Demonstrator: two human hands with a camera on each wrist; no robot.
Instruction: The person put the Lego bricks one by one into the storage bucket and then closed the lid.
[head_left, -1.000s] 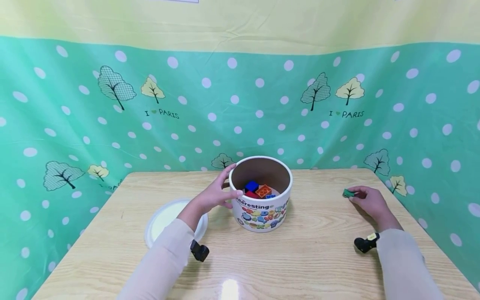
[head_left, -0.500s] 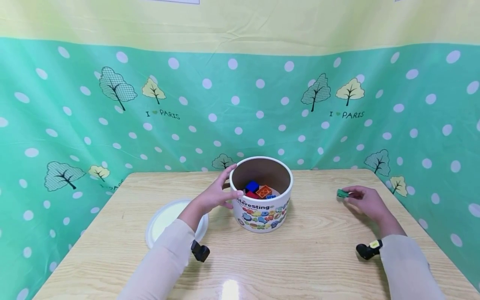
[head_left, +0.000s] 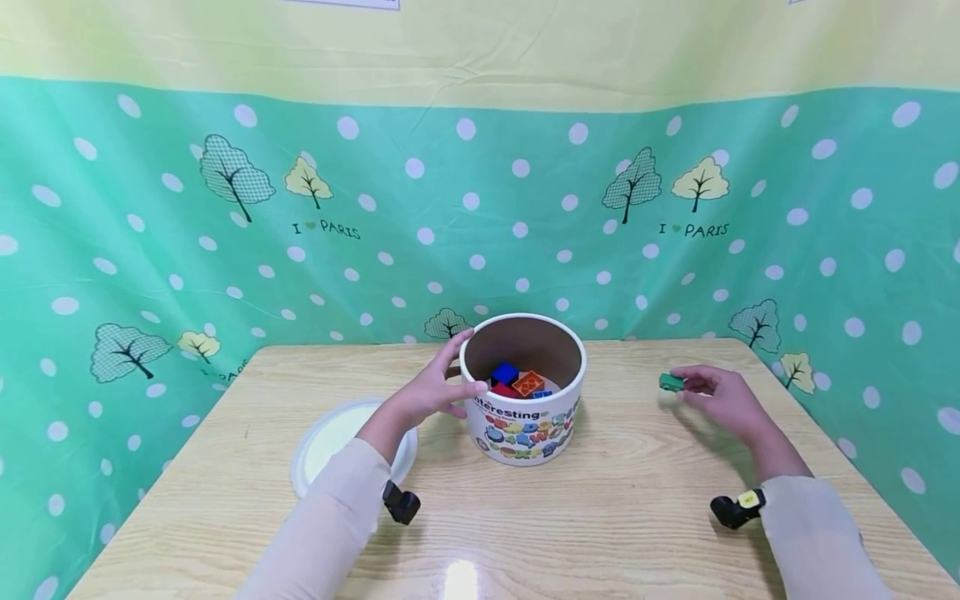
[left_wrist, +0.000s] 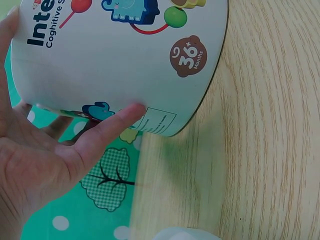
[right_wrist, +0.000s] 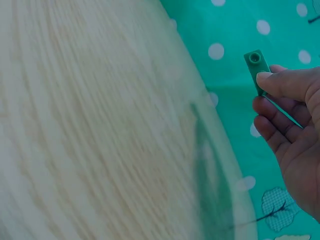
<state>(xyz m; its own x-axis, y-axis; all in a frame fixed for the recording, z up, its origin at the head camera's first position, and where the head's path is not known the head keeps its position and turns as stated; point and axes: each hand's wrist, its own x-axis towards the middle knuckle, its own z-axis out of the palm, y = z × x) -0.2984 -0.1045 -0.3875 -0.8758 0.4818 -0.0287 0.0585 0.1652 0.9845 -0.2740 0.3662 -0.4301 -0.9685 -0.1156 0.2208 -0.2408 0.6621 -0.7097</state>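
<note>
In the head view my left hand (head_left: 423, 393) holds the left side of a white round bucket (head_left: 521, 433), thumb at the front of the rim and fingers spread round the side. Letters and coloured pictures cover its printed wall. Inside lie a blue brick (head_left: 505, 372), an orange brick (head_left: 528, 383) and a red brick (head_left: 504, 390), plus a lighter blue piece. Over the table's right side, my right hand (head_left: 729, 404) pinches a small green building block (head_left: 671, 382) between thumb and fingers. The right wrist view shows the round stud on this green block (right_wrist: 249, 56).
A white round lid (head_left: 327, 442) lies on the wooden table (head_left: 570, 533), left of the bucket and partly behind my left forearm. A green dotted curtain (head_left: 517, 275) closes off the back and both sides.
My right hand has moved left with the green block, rising slightly from the table. The left hand and the bucket stay in place.
</note>
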